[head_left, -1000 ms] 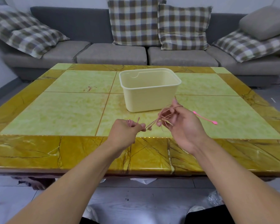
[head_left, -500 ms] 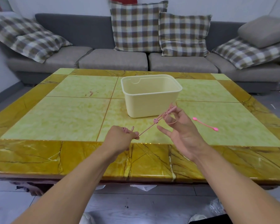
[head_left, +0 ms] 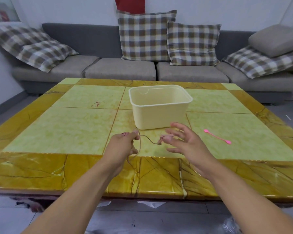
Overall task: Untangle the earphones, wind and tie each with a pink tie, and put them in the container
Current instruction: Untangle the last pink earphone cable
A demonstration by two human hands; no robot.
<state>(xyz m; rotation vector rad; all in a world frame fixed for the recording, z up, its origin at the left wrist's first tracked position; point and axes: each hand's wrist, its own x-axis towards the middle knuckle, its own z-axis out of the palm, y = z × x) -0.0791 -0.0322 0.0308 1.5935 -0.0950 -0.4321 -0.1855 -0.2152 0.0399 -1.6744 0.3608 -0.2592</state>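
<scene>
head view: the left hand (head_left: pixel 121 146) is seen curled over the near part of the table (head_left: pixel 61 132), its fingers closed round a pink earphone cord (head_left: pixel 146 138); a small bunch of the cord shows above the knuckles, and a loop hangs down beside the wrist. from that fist the cord runs rightward in a slack curve to the earbuds (head_left: pixel 165 138), which are found at the fingertips of the right hand (head_left: pixel 186 142). the right hand's fingers are spread and nearly straight; whether the earbuds are pinched or only touched cannot be told. a cream container (head_left: pixel 161 119) is stood just beyond both hands, near the table's middle. a pink tie (head_left: pixel 217 136) is laid flat on the table to the right of the right hand, apart from it. a grey sofa (head_left: pixel 122 70) with checked cushions (head_left: pixel 144 35) is set behind the table.
</scene>
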